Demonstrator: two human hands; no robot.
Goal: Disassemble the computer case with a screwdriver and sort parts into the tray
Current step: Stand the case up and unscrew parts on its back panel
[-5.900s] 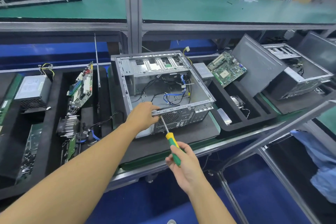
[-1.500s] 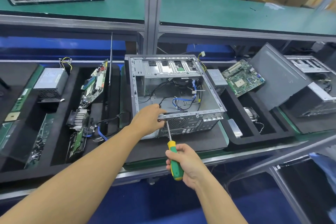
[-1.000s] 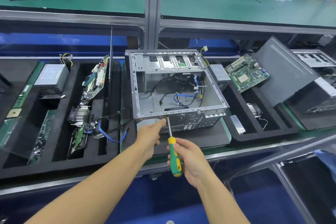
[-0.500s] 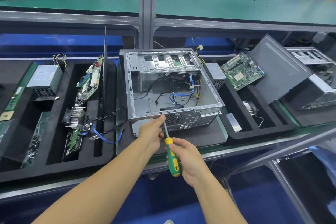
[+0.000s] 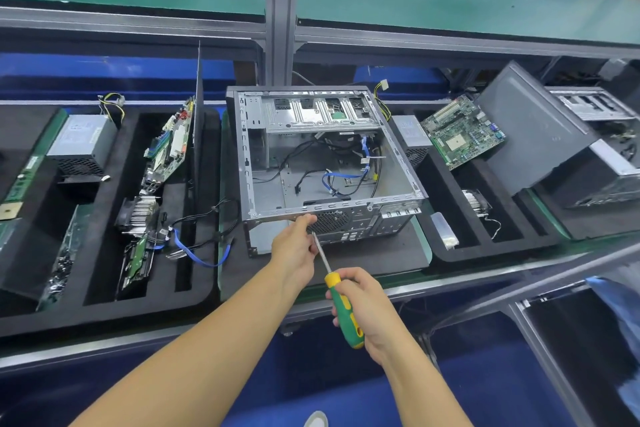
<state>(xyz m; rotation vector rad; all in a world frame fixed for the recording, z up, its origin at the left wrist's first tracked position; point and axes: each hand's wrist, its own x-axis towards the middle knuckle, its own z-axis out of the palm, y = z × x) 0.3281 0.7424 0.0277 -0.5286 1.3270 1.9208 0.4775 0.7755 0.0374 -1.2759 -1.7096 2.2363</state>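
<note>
An open grey computer case (image 5: 325,163) lies on its side on a black mat, with loose black and blue cables inside. My left hand (image 5: 294,246) is at the near rear edge of the case, fingertips pinched at the rim by the fan grille; whether it holds a screw is hidden. My right hand (image 5: 363,305) grips a green and yellow screwdriver (image 5: 341,305), its tip just short of the case's rear panel beside my left fingers. A black foam tray (image 5: 114,288) on the left holds a power supply (image 5: 83,144), a motherboard (image 5: 169,149), a heatsink and cables.
A second black tray (image 5: 485,250) on the right holds a green motherboard (image 5: 460,132), a cooler and a power supply. A dark side panel (image 5: 530,128) leans against another case at far right. A green shelf runs above, with a metal post (image 5: 278,10) behind the case.
My left hand has come off the top rim of the case and dropped to its near rear edge. The screwdriver tip has drawn back slightly from the case.
</note>
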